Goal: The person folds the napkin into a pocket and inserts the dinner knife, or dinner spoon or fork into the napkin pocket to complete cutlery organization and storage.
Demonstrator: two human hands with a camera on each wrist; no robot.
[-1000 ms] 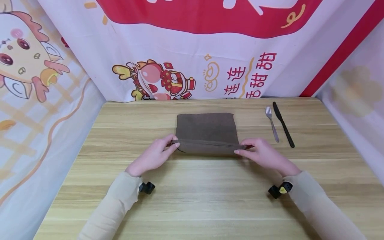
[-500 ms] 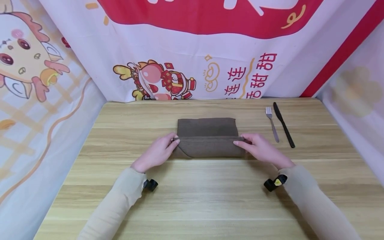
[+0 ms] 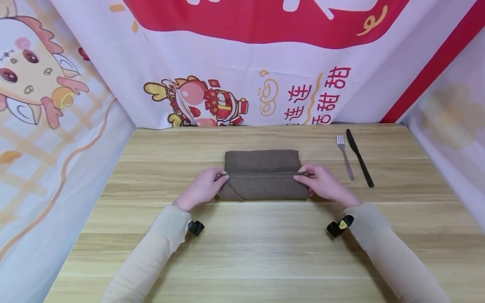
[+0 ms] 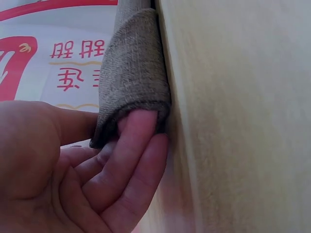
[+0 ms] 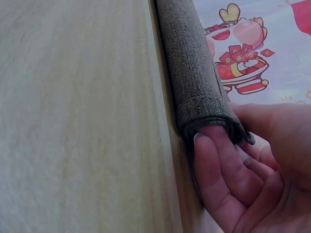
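Note:
A dark brown cloth napkin (image 3: 261, 185) lies on the wooden table, its near part folded over into a band and a flat strip showing behind. At the fold's left end my left hand (image 3: 202, 187) pinches the edge between thumb and fingers. In the left wrist view, fingers of the left hand (image 4: 116, 170) reach inside the folded layers. My right hand (image 3: 322, 183) grips the right end in the same way. The right wrist view shows fingers of the right hand (image 5: 233, 174) tucked into the rolled end of the cloth (image 5: 189, 63).
A fork (image 3: 345, 158) and a black knife (image 3: 360, 158) lie side by side to the right of the napkin. Printed white fabric (image 3: 227, 54) hangs along the table's back edge, with more fabric at both sides. The wooden tabletop (image 3: 257, 252) stretches toward the front.
Both hands brought the cloth's near edge over and down onto the napkin, so the flat strip behind is narrower. The right forearm shifted left. The fork and knife stayed put.

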